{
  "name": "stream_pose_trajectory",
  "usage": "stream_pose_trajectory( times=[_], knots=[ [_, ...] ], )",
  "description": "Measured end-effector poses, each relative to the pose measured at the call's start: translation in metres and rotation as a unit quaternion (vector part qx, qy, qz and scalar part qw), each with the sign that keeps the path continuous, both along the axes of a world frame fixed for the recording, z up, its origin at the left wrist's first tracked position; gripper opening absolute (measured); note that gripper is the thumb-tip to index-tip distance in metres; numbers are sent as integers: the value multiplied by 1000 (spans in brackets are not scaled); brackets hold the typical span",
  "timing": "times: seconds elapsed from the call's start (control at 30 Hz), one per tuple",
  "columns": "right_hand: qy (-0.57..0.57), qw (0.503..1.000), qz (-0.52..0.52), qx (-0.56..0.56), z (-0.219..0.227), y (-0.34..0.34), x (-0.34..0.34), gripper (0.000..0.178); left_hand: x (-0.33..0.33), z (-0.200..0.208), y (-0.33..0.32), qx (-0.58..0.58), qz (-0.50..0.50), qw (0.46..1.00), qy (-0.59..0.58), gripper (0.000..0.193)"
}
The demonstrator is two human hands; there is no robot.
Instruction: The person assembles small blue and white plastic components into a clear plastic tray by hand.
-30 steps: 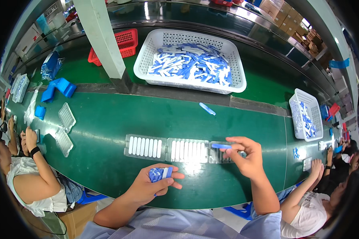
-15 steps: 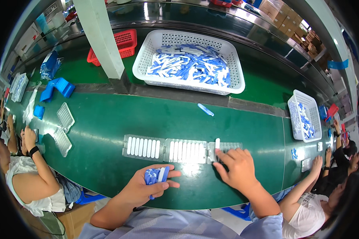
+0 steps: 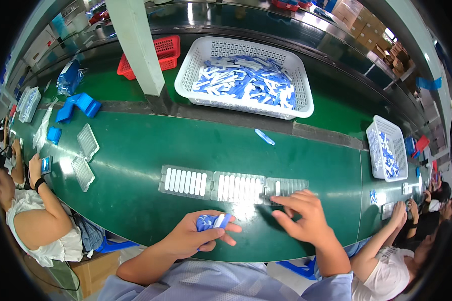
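Note:
My left hand (image 3: 188, 237) is closed around a bundle of blue-and-white plastic sticks (image 3: 206, 222), held upright above the table's front edge. Three clear plastic trays with slots lie in a row in front of me. The left tray (image 3: 161, 183) and the middle tray (image 3: 241, 175) each hold several white-faced sticks side by side. In the right tray (image 3: 299, 186), one white stick (image 3: 277, 188) stands in a slot near its left end. My right hand (image 3: 306, 218) hovers at that tray's near edge, fingers apart and empty, its index fingertip just below the stick.
A large white basket (image 3: 181, 83) heaped with sticks stands behind the table ledge. One loose stick (image 3: 264, 137) lies in front of it. Open clear trays (image 3: 88, 143) and blue boxes (image 3: 78, 108) are at left. Beside a smaller basket (image 3: 374, 150), people work on both sides.
My right hand has let go of a white stick, which now lies in the right tray, and its fingers have drawn back toward me. My left hand still grips the bundle.

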State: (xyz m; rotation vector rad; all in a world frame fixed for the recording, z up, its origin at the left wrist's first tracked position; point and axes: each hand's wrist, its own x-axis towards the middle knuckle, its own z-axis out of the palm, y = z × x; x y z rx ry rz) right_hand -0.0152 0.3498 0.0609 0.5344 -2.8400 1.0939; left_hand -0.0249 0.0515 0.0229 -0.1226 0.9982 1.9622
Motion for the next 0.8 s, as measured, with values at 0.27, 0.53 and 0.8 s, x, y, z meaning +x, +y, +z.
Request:
stream_pose_trajectory(
  times=[0.27, 0.53, 0.8],
  knots=[
    [-94, 952, -92, -278, -2, -28, -2, 7, 2, 8, 21, -11, -63, 997, 32, 29],
    [233, 951, -5, 204, -34, 6, -17, 13, -15, 7, 16, -24, -15, 1000, 9, 28],
    [24, 999, -25, 9, -18, 12, -10, 18, -42, 17, 19, -30, -84, 994, 57, 35]
  ],
)
